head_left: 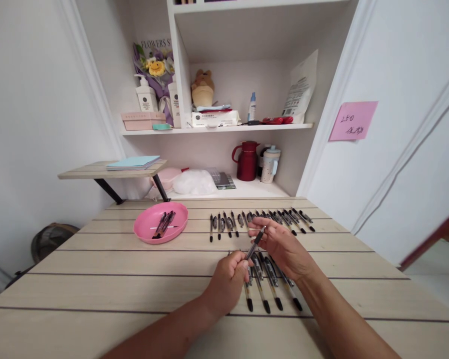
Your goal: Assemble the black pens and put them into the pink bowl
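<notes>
Bench of pale planks [97, 289], round pink plastic dish [145, 227] at left. The left hand [228, 281] curls shut on the lower end of a slim black-and-clear pen [255, 243], its long axis slanting up-right into the right hand [284, 247], which pinches the upper end, above rows of similar pens [269, 284].

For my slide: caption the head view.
Left hand and right hand hold a slim black pen above pen rows.

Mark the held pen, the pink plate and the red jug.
held pen [255, 244], head view, middle of the barrel.
pink plate [138, 230], head view, bare left rim.
red jug [247, 164], head view, middle of the body.
</notes>
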{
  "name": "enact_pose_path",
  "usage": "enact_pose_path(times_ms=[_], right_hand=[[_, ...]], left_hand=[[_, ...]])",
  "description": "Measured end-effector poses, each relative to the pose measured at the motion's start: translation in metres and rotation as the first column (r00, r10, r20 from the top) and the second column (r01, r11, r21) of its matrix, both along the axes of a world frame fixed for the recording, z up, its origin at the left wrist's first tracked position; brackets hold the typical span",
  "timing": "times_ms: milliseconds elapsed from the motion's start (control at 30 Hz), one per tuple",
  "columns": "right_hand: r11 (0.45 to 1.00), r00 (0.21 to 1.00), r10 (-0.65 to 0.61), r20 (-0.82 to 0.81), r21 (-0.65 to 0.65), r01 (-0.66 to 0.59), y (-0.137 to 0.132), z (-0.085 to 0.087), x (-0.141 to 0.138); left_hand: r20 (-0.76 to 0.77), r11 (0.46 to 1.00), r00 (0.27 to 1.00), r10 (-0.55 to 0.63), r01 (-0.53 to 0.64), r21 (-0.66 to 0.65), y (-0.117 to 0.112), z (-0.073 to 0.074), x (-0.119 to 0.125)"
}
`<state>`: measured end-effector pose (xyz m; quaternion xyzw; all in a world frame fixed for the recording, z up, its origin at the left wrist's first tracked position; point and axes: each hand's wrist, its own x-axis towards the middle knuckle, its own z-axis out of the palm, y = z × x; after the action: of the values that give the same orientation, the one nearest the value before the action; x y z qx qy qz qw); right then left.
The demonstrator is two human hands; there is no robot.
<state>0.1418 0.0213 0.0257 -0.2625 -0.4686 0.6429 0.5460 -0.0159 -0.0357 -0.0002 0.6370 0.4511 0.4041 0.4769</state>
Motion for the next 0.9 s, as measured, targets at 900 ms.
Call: enact_pose_path(times_ms=[900], right_hand=[[1.000, 0.994, -0.021, 0.104, -0.007, 0.022, 0.0033, -0.0031, 0.0055]], left_hand=[[-0.035, 1.000, 0.999, -0.009, 0.009, 0.001, 0.0035, -0.0018, -0.0017]])
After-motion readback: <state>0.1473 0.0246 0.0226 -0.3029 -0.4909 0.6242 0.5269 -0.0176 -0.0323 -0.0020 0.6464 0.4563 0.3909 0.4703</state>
